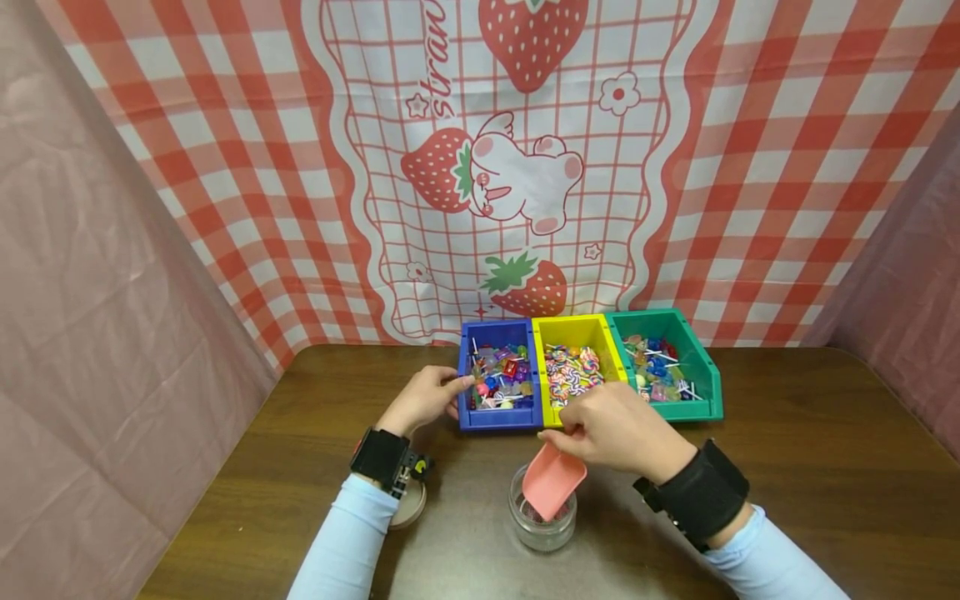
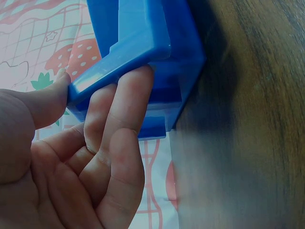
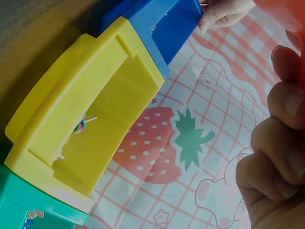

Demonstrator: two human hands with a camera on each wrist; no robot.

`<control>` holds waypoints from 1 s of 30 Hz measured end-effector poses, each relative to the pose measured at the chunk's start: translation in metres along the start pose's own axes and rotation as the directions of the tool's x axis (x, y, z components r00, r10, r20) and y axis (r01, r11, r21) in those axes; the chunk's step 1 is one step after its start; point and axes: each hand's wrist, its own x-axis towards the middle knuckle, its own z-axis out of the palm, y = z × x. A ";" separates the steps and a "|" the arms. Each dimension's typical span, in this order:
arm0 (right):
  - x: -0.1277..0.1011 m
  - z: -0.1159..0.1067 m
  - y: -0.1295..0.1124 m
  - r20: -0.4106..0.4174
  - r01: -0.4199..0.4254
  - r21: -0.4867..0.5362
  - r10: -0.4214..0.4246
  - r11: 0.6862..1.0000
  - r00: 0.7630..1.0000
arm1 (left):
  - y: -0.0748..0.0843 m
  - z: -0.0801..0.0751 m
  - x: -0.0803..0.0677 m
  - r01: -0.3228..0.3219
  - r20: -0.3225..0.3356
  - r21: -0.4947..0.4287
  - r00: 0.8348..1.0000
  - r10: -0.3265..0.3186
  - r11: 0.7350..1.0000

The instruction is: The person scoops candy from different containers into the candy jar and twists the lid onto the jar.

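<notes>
My left hand (image 1: 423, 400) pinches the left wall of a blue bin (image 1: 498, 417) full of mixed wrapped candies. In the left wrist view the thumb lies inside the blue bin's (image 2: 143, 33) rim and the fingers (image 2: 124, 114) press its outer side. My right hand (image 1: 618, 433) grips a pink scoop (image 1: 553, 483), which tilts mouth-down into a small glass jar (image 1: 542, 529) in front of the bins. In the right wrist view the curled fingers (image 3: 281, 157) fill the right edge. Some pink candies show in the jar's bottom.
A yellow bin (image 1: 577, 327) of swirl lollipops and a green bin (image 1: 705, 375) of stick candies stand in a row right of the blue one. A round lid (image 1: 411, 507) lies under my left wrist. The brown table (image 1: 825, 467) meets checked strawberry cloth behind.
</notes>
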 end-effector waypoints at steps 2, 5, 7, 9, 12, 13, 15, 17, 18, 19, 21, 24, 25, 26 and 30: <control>0.000 0.000 0.001 -0.003 -0.003 -0.003 0.003 1.000 1.000 | 0.000 0.000 0.000 -0.001 0.001 0.003 1.000 0.001 1.000; 0.001 -0.001 0.002 0.007 -0.044 -0.018 0.044 0.999 0.999 | 0.001 0.000 0.001 0.000 0.007 0.007 1.000 0.000 1.000; 0.001 -0.002 0.002 0.009 -0.083 -0.025 0.083 0.996 0.997 | 0.001 0.000 0.001 -0.003 0.010 0.008 1.000 0.003 1.000; 0.002 -0.003 0.003 -0.006 -0.122 -0.028 0.122 0.992 0.992 | 0.001 0.001 0.002 0.001 0.011 0.000 1.000 -0.001 1.000; 0.002 -0.004 0.004 -0.061 -0.164 -0.036 0.162 0.986 0.985 | 0.001 0.001 0.002 0.010 0.010 -0.016 1.000 -0.010 1.000; 0.002 -0.003 0.005 -0.079 -0.179 -0.041 0.175 0.983 0.981 | 0.001 0.001 0.002 0.013 0.010 -0.021 1.000 -0.012 1.000; 0.002 -0.002 0.006 -0.109 -0.211 -0.054 0.204 0.976 0.973 | 0.001 0.001 0.002 0.008 0.012 -0.026 1.000 -0.008 1.000; 0.002 -0.001 0.008 -0.118 -0.246 -0.055 0.238 0.968 0.964 | 0.001 0.001 0.001 -0.001 0.010 -0.018 1.000 0.001 1.000; 0.002 0.000 0.009 -0.116 -0.261 -0.055 0.254 0.964 0.960 | 0.001 0.001 0.001 -0.006 0.008 -0.012 1.000 0.006 1.000; 0.002 0.001 0.010 -0.113 -0.277 -0.052 0.270 0.959 0.956 | 0.001 0.000 0.001 -0.012 0.006 -0.006 1.000 0.012 1.000; 0.003 0.002 0.011 -0.106 -0.302 -0.040 0.297 0.952 0.949 | 0.000 -0.001 0.001 -0.019 0.003 0.006 1.000 0.019 1.000; 0.006 0.002 0.014 -0.119 -0.324 -0.055 0.316 0.944 0.941 | -0.001 -0.002 0.002 -0.024 -0.001 0.015 1.000 0.024 1.000; 0.007 0.001 0.014 -0.128 -0.333 -0.067 0.322 0.941 0.938 | -0.001 -0.002 0.002 -0.024 0.000 0.014 1.000 0.024 1.000; 0.010 0.000 0.015 -0.137 -0.340 -0.080 0.327 0.937 0.935 | -0.001 -0.003 0.002 -0.024 0.001 0.014 1.000 0.024 1.000; 0.026 -0.002 0.015 -0.149 -0.339 -0.160 0.316 0.927 0.937 | -0.001 -0.001 0.003 -0.028 0.011 0.009 1.000 0.028 1.000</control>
